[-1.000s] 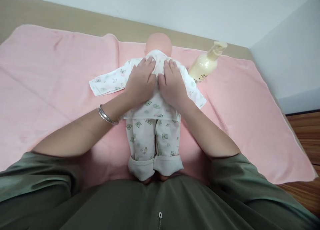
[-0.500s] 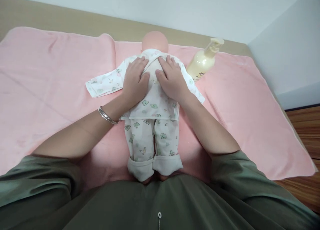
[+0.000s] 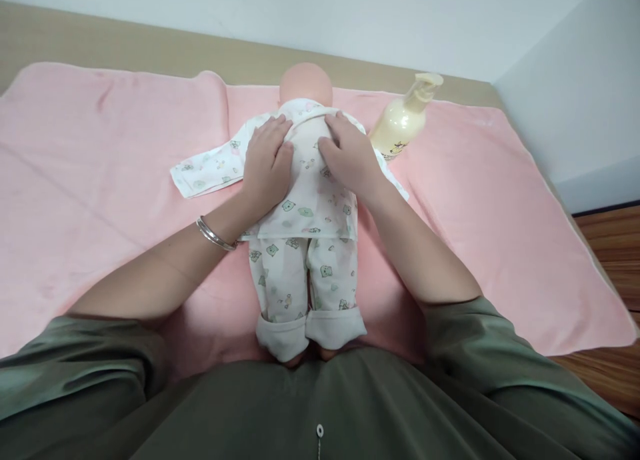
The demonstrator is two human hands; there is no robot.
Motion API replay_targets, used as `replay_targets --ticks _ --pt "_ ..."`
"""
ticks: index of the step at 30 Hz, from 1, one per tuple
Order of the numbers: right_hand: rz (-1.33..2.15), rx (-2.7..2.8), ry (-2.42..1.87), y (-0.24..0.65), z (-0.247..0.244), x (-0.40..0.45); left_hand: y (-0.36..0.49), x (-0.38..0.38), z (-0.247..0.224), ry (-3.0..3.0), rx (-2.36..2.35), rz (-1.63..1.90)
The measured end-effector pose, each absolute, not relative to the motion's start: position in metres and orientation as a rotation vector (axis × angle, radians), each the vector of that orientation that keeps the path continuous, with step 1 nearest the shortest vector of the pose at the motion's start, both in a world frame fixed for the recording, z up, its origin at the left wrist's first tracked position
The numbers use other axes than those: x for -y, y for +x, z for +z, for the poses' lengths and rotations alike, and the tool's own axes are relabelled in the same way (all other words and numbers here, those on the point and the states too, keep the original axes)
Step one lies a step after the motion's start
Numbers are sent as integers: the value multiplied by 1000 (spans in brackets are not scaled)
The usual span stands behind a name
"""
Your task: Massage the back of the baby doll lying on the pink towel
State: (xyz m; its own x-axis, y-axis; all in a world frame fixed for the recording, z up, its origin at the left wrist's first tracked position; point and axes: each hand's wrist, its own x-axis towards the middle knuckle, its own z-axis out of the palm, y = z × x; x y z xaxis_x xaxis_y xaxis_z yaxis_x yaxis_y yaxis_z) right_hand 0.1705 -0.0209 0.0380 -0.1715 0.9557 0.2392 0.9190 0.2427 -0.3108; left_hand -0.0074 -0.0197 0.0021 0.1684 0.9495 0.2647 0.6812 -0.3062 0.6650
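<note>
Doll [image 3: 316,213] lay lengthwise mid-scene on pink blanket [image 3: 500,247], head far, feet near, face not visible; blanket was over the worktop [image 3: 250,55]. Left hand [image 3: 267,160] was palm down on left side of the doll's upper back, open, fingers close together and pointing far and slightly right, thumb apart. Left forearm slanted in from near left, silver bracelet [image 3: 215,235] around wrist. Right hand [image 3: 353,155] was palm down on right side of upper back, open, fingers slightly bent and pointing far-left, thumb out toward the middle; forearm slanted in from near right. Hands were apart, strip of printed shirt [image 3: 306,210] between them, cloth creased near the fingertips. Couldn't tell how hard either hand pressed. Printed trousers [image 3: 285,280] had turned-up cuffs, near the green clothing [image 3: 240,407]. Cream pump bottle [image 3: 401,123] was far right, just beside the doll's right-side sleeve.
</note>
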Motion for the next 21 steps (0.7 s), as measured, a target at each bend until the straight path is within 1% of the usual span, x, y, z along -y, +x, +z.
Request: replay_targets --ticks 3,5,7,9,13,15,18,21 --pt "204 2072 -1800 165 58 37 -5 25 9 2050 -1598 889" --pt "141 2040 -1756 156 68 50 -4 26 10 2050 -1612 865" --pt "44 2018 -1715 147 68 58 -3 24 8 2045 -1620 860" --pt "31 2056 -1741 141 61 59 -4 21 4 2052 -1613 873" --pt "290 2224 -1777 140 51 51 -9 14 -7 2096 -1552 912" --pt "327 2237 -1727 143 56 51 -11 10 -13 2108 -1519 917" --pt "207 2184 -1701 147 62 52 -12 6 -18 2089 -1485 920" --pt "129 2167 -1726 145 54 50 -12 5 -20 2078 -1483 935"
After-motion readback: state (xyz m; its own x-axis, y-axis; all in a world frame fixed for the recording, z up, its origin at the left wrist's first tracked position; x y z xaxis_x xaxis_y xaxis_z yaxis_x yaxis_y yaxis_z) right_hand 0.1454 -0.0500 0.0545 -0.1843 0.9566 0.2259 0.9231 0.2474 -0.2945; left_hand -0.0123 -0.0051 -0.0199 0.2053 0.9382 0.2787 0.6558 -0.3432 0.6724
